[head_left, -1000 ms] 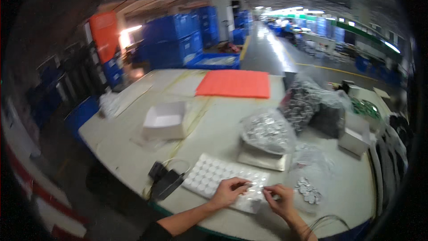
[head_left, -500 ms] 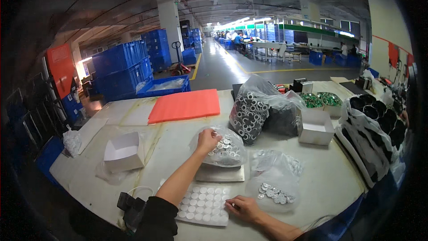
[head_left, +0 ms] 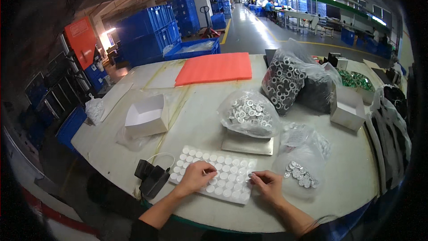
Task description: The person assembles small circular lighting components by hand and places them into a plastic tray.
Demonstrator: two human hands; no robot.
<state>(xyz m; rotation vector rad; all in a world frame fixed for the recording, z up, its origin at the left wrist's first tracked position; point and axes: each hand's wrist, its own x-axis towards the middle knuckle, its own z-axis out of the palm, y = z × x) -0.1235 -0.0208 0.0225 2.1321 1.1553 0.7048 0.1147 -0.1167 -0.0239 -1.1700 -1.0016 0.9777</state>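
Note:
A white tray (head_left: 196, 155) with rows of round white discs lies on the table before me. Over its middle, my left hand (head_left: 196, 177) is closed in a pinch at the fingertips; anything between them is too small to make out. My right hand (head_left: 269, 184) pinches thumb and forefinger at the tray's right edge, its contents likewise unclear. Beyond the tray, a clear bag of silvery metal rings (head_left: 250, 112) rests on a flat metal-topped scale (head_left: 248, 146). Right of the tray lies another clear bag with flat silvery discs (head_left: 301, 174).
A black device (head_left: 152, 179) with a cable stands left of the tray. Farther off are an open white box (head_left: 147, 115), an orange-red foam sheet (head_left: 214, 68), a bag of black-and-silver rings (head_left: 285, 80), another white box (head_left: 348, 107) and bagged black parts (head_left: 387, 129) at the right.
My left hand has left the bag of metal rings and come back over the tray. My right hand stays by the tray's right edge. The whole view has shifted and tilted.

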